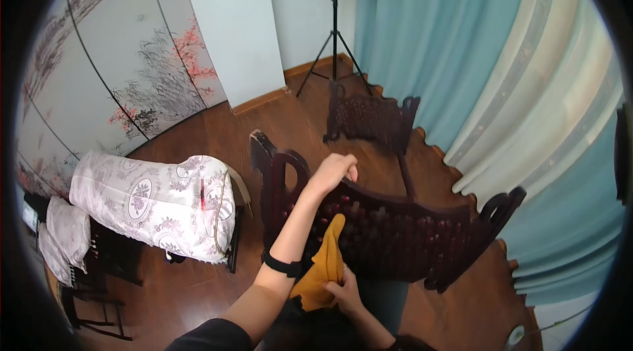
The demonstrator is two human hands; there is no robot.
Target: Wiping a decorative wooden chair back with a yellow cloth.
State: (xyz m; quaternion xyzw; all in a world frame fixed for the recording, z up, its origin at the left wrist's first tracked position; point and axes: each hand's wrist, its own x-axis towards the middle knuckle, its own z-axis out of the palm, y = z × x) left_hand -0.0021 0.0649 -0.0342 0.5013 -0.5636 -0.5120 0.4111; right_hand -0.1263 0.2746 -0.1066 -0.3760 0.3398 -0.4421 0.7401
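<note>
Before me stands a dark red-brown wooden furniture panel with a pierced lattice and curved, looped ends. My left hand is at its upper edge, the fingers curled downward; whether they grip the rail is hard to tell. A black band circles my left forearm. Close to my body, my right hand pinches a mustard-yellow cloth between thumb and fingers. One corner of the cloth points up in front of the lattice. My left forearm hides part of the panel.
A smaller matching wooden panel and a black tripod stand are farther back. Floral fabric covers a piece of furniture at left. Blue-green curtains hang at right. Painted panels line the left wall.
</note>
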